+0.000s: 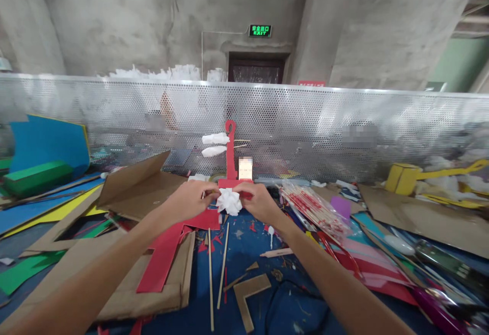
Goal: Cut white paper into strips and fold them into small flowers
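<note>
Between my two hands is a white ruffled flower-like piece (229, 201), which looks like folded paper or foam. My left hand (196, 196) pinches its left edge with bent fingers. On the other side my right hand (254, 198) grips its upper right edge. Right behind it stands a red upright post (230, 154) with a curled top on a red base (225, 183). Two white wrapped pieces (214, 144) stick out to the post's left, and thin sticks come out on its right. A small cream card (245, 170) stands beside the post.
Brown cardboard (153, 182) and red sheet strips (162, 263) lie at left. Two thin wooden sticks (211, 279) and an L-shaped cardboard scrap (244, 294) lie on the blue table. At right are a bag of red-and-white sticks (313, 205) and a yellow box (402, 178). A perforated metal panel (298, 131) stands behind.
</note>
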A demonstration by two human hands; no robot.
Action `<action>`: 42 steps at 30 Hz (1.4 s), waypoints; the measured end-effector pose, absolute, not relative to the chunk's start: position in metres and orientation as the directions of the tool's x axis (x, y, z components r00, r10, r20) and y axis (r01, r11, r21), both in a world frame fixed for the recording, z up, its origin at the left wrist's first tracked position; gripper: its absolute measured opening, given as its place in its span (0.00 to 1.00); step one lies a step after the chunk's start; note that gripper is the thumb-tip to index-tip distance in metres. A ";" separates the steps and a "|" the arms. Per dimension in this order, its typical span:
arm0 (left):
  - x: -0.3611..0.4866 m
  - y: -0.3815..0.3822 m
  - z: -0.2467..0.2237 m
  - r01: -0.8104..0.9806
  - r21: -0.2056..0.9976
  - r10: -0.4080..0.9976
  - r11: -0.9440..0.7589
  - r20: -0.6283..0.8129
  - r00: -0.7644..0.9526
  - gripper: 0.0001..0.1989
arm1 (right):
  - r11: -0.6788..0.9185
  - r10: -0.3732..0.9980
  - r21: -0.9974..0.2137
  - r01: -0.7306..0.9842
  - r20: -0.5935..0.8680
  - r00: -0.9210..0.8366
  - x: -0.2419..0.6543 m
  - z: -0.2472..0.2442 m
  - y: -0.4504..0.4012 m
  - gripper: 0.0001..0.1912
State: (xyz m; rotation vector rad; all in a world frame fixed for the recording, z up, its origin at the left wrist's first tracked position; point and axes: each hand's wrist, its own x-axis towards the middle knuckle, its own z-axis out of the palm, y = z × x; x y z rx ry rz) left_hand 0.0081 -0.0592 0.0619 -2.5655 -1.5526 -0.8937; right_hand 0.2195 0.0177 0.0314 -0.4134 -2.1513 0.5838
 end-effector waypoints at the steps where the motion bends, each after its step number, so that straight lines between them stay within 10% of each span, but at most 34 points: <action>1: 0.008 -0.060 0.062 0.827 0.254 0.812 -0.501 0.468 0.348 0.12 | 0.852 0.465 -0.513 0.101 0.654 -0.597 0.221 0.032 0.018 0.12; 10: 0.014 -0.071 0.070 0.767 0.181 0.628 -0.616 0.701 0.338 0.10 | 0.857 0.480 -0.497 0.139 0.667 -0.571 0.220 0.028 0.020 0.11; 16: 0.024 -0.075 0.066 0.611 -0.089 0.443 -0.787 0.607 0.660 0.09 | 0.841 0.493 -0.524 0.134 0.640 -0.589 0.216 0.032 0.012 0.06; 28: 0.009 -0.066 0.065 0.728 0.195 0.648 -0.658 0.640 0.413 0.17 | 0.624 0.579 -0.765 -0.159 0.589 -0.564 0.215 0.028 0.020 0.10; 42: -0.006 -0.060 0.068 0.763 0.025 0.693 -0.646 0.438 0.573 0.13 | 0.546 0.460 -0.834 -0.078 0.377 -0.804 0.220 0.024 0.021 0.12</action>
